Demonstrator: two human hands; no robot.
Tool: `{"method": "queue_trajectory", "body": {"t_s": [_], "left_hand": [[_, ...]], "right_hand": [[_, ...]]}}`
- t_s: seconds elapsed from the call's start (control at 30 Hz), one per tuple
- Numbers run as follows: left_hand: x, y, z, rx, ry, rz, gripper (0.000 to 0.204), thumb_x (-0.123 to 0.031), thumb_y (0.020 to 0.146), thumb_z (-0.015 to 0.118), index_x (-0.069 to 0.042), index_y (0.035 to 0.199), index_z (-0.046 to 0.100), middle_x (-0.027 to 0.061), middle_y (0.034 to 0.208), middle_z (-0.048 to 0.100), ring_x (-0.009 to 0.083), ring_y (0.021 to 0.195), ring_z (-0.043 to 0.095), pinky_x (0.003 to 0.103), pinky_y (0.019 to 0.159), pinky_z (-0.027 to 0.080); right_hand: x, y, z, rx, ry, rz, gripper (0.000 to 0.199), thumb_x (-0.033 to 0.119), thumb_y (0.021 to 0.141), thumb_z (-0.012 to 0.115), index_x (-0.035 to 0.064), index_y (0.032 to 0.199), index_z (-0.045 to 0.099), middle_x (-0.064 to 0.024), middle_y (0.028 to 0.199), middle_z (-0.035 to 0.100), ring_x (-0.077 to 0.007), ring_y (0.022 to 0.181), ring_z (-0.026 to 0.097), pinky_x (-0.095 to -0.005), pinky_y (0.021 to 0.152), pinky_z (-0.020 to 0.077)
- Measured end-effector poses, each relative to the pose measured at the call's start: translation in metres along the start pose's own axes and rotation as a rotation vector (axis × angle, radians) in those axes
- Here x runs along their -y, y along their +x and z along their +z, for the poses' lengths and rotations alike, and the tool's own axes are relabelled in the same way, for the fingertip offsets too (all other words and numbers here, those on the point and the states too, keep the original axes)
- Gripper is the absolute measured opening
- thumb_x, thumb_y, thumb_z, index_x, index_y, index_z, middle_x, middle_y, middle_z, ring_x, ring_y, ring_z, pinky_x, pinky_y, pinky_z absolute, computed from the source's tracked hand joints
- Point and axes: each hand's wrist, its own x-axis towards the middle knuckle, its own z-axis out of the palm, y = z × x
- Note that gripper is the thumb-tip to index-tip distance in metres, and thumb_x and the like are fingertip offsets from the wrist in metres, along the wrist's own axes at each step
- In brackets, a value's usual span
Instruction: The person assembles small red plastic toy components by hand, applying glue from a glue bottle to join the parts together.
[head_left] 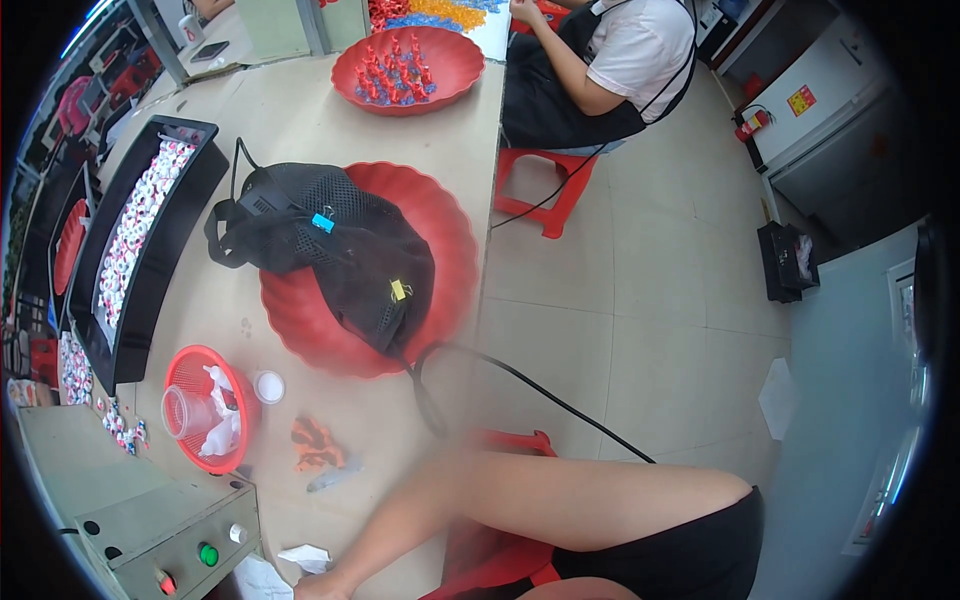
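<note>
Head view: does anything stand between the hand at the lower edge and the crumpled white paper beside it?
Nothing visible does. The hand, mostly cut off by the frame edge, sits just below the crumpled white paper on the table.

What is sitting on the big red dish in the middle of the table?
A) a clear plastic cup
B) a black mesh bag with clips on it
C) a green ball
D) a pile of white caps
B: the black mesh bag lies slumped across the big red dish, with a blue clip and a yellow clip fastened on it.
</note>
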Motion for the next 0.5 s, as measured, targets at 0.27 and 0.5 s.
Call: {"method": "queue_trajectory", "body": {"t_s": [0.27,0.5], "left_hand": [[-0.040,-0.008,0.010,0.037,0.045,0.048,0.026,-0.016,0.079,0.068,0.005,0.090,0.058,0.0169,0.081,0.060,0.0242,0.073,0.058,0.033,0.066,0.051],[-0.045,-0.003,0.012,0.064,0.035,0.056,0.026,-0.016,0.079,0.068,0.005,0.091,0.058,0.0168,0.082,0.061,0.0241,0.073,0.059,0.033,0.066,0.050]], "right_hand": [[0.003,0.002,-0.001,0.052,0.052,0.137,0.037,0.037,0.061,0.075,0.0037,0.061,0.057,-0.0121,0.060,0.056,-0.0272,0.053,0.055,-0.0390,0.047,0.0417],[0.006,0.004,0.001,0.042,0.098,0.227,0.035,0.035,0.062,0.074,0.0037,0.062,0.058,-0.0116,0.059,0.055,-0.0263,0.052,0.054,-0.0387,0.047,0.0412]]}}
